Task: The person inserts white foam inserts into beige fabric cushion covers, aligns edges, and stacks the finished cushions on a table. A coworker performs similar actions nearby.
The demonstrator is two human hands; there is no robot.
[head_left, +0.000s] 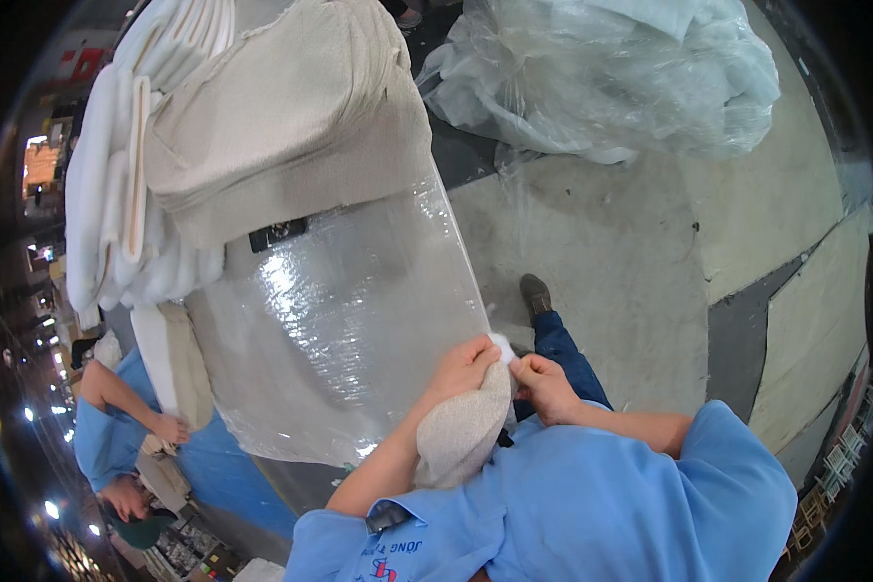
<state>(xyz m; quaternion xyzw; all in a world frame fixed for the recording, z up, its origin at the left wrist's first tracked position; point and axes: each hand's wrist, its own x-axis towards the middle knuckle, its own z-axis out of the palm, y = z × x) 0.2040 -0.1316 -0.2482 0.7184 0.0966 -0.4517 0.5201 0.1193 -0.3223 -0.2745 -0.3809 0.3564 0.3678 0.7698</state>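
Note:
Close to my body, both hands pinch a beige fabric cover [463, 429] at its top end, where a tuft of white padding [501, 347] sticks out. My left hand [464, 367] is closed on the fabric beside the tuft. My right hand [547, 390] closes its fingertips on the other side of it. The rest of the cover hangs down against my left forearm and shirt. Just ahead is a table [359, 301] wrapped in shiny clear plastic, its corner close to my left hand.
Beige fabric pieces [291, 116] lie piled on the table's far part, beside a small black object [278, 235]. White padding sheets [116, 194] stack at the left. A clear plastic bag [611, 78] of white material lies far right. At lower left a co-worker's hand [171, 429] touches a beige-and-white cushion [177, 369].

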